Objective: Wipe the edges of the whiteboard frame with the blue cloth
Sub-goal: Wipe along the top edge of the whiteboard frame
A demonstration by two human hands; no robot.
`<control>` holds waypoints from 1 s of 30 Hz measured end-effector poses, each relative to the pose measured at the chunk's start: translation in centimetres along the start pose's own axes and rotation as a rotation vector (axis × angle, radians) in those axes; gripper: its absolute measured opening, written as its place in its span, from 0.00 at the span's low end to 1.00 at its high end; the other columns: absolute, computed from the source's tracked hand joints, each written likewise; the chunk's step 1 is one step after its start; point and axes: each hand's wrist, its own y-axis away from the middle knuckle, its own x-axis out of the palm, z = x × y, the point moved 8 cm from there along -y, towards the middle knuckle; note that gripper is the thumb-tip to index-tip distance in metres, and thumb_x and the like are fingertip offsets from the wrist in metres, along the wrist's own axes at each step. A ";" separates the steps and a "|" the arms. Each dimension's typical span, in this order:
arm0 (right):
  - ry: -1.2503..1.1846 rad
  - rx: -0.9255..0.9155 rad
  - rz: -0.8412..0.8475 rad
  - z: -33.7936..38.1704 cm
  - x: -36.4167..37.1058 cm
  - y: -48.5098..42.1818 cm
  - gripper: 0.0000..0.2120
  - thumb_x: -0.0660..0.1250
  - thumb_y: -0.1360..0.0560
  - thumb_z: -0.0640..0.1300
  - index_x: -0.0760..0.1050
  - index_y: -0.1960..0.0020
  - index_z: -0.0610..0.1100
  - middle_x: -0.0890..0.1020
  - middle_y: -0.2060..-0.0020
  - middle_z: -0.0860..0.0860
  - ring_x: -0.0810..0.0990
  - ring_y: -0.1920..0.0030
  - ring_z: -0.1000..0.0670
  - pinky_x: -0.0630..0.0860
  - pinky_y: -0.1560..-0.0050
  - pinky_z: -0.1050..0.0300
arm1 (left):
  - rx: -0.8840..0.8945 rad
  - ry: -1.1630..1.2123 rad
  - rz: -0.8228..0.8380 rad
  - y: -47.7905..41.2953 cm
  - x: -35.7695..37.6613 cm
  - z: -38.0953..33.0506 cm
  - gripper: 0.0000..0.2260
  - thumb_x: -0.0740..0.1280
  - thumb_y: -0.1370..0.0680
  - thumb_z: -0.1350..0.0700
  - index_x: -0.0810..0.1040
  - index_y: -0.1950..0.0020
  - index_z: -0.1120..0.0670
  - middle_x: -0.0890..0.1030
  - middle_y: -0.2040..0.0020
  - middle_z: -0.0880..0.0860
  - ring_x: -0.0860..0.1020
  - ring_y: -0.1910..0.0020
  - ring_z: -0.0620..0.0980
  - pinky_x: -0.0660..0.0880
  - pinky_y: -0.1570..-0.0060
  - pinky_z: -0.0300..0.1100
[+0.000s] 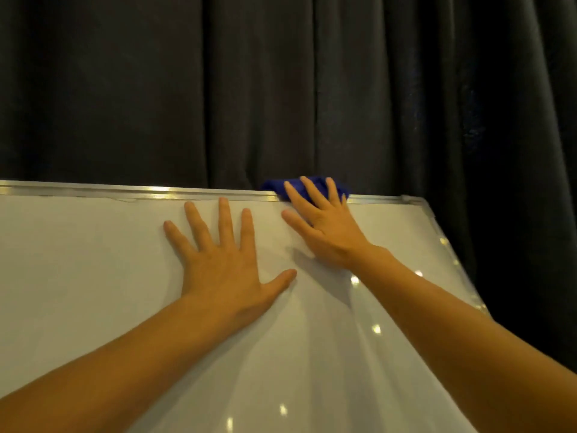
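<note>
Nearest the camera, two bare forearms reach up across the whiteboard [93, 276], whose glossy white face shows small glints of light. The left hand [218, 260] lies flat on the board, fingers straight and spread, holding nothing; it looks like a brace that steadies the panel. Just beside it and a little farther up, the right hand [324, 232] is also flat, its straight fingers laid over the blue cloth [272, 186] and pressing it down rather than gripping it. The cloth sits bunched on the metal frame [125, 191] at the top edge, right of the middle and short of the right-hand corner. Behind the board hangs a dark curtain [281, 89].

The step in hand appears to be wiping along the top rail. To do it well, the fingertips should press the cloth over the lip of the rail, so that both its top and its front face get wiped. The stroke should be one steady pass along the rail into the corner, then down the right side rail [449, 245]. The left hand should brace the board so it does not rock.

No brand, label or writing can be read on the board, the frame or the cloth.
</note>
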 end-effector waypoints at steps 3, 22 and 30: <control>-0.006 -0.133 -0.007 2.2 1.4 -0.4 0.26 0.40 0.28 0.78 0.36 0.32 0.79 0.46 0.20 0.61 0.34 0.22 0.49 0.25 0.31 0.52 | -0.008 -0.010 -0.003 -0.9 -0.1 -1.7 0.50 0.34 0.38 0.21 0.30 0.23 0.50 0.31 0.22 0.60 0.32 0.27 0.74 0.38 0.33 0.76; 0.050 0.272 0.029 -14.5 -2.3 1.4 0.32 0.48 0.22 0.69 0.45 0.22 0.62 0.42 0.20 0.54 0.33 0.22 0.43 0.37 0.24 0.36 | 0.172 -0.034 0.000 -1.6 3.4 -8.3 0.51 0.26 0.44 0.20 0.16 0.35 0.54 0.26 0.25 0.61 0.28 0.29 0.73 0.36 0.33 0.75; 0.062 -0.184 0.050 -9.9 0.4 0.5 0.35 0.47 0.26 0.74 0.45 0.22 0.63 0.45 0.20 0.58 0.33 0.23 0.49 0.29 0.29 0.50 | 0.132 -0.067 0.026 -3.0 4.9 -17.5 0.51 0.30 0.41 0.20 0.34 0.23 0.47 0.33 0.23 0.66 0.28 0.30 0.75 0.31 0.38 0.77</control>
